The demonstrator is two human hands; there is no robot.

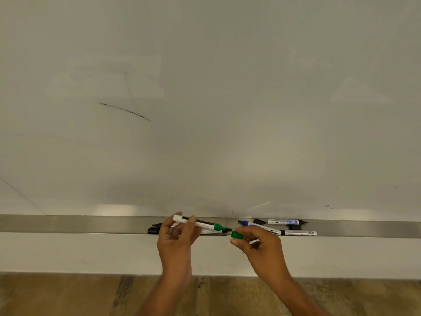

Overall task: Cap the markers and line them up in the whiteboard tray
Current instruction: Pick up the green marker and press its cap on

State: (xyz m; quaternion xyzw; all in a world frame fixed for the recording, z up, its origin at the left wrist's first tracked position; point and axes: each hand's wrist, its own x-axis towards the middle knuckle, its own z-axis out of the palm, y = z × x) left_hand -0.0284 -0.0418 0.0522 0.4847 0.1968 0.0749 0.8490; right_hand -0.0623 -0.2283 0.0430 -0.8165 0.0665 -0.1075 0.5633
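My left hand (176,239) grips an uncapped green marker (202,223) above the metal whiteboard tray (91,223), its tip pointing right. A small gap separates that tip from the green cap (237,235), which my right hand (262,245) pinches. In the tray to the right lie a blue marker (258,226), a black-tipped marker with a blue label (287,222) and a third marker (299,233), with two loose black caps (259,221) (295,227). Black marker parts (154,228) show left of my left hand, partly hidden by it.
The large whiteboard (205,99) fills the view above the tray and bears a thin dark stroke (125,111). Below the tray runs a white wall strip (91,252), then a wooden floor (68,295).
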